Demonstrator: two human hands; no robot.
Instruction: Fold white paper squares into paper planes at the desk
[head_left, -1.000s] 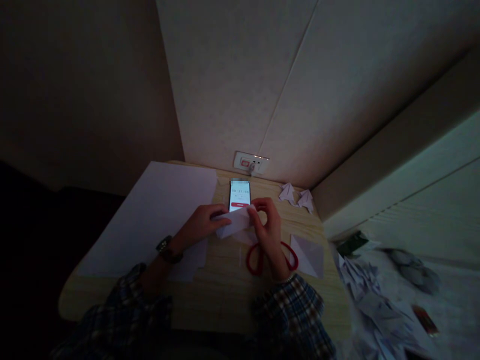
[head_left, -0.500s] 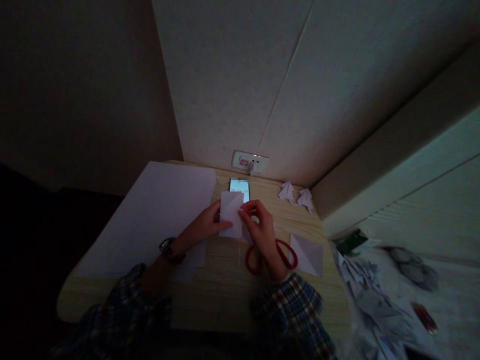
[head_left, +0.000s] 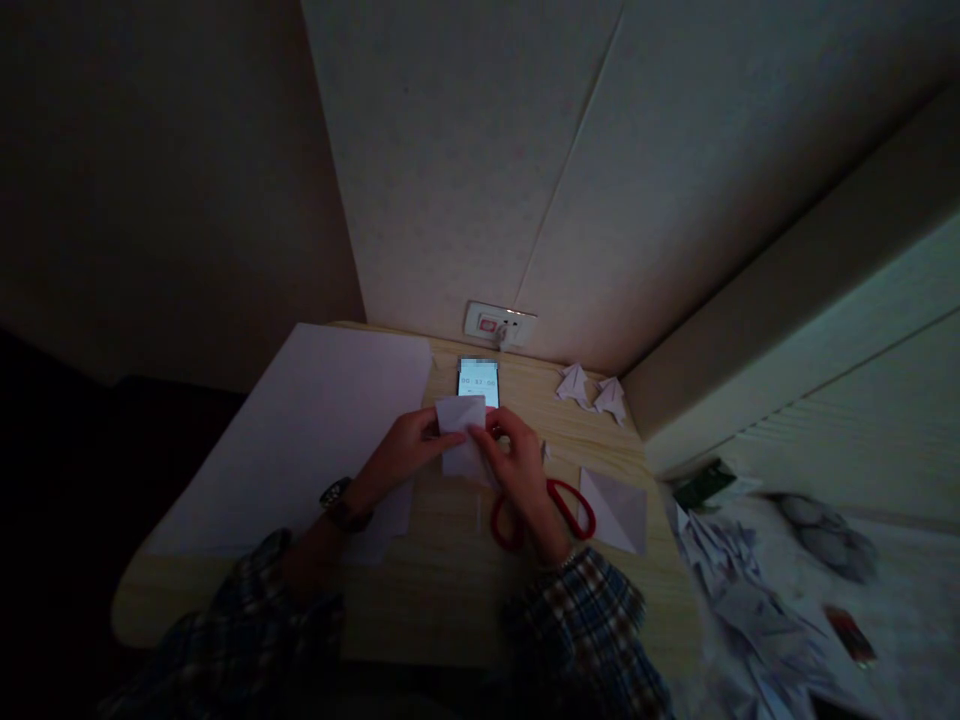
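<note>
Just in front of the lit phone (head_left: pixel 479 380), on its near side toward the person, both hands meet on a folded paper piece (head_left: pixel 457 415), white and small. The paper's upper edge overlaps the phone's lower end. The left hand (head_left: pixel 405 452) pinches the paper's left edge between thumb and fingers. A wristwatch (head_left: pixel 339 500) sits on that wrist, above a plaid sleeve (head_left: pixel 247 620). The right hand (head_left: pixel 517 468) grips the paper from the right, with its fingertips pressed onto the paper's middle. In this dim light I cannot tell whether the paper rests on the wooden table (head_left: pixel 450 600) or is held slightly above it.

Nearer than the phone and a little to its right, red-handled scissors (head_left: pixel 577 505) lie flat on the table, partly under the right wrist. Just right of them lies a creased paper square (head_left: pixel 619 510). Left of the phone, a large white sheet (head_left: pixel 315 430) covers much of the table and overhangs its left edge. Right of the phone, near the wall, stand two folded paper figures (head_left: pixel 592 392), side by side. Behind the phone, a wall socket (head_left: pixel 499 325) sits just above the table's far edge. Far to the phone's right, off the table, a heap of white paper scraps (head_left: pixel 731 590) lies on a pale surface.
</note>
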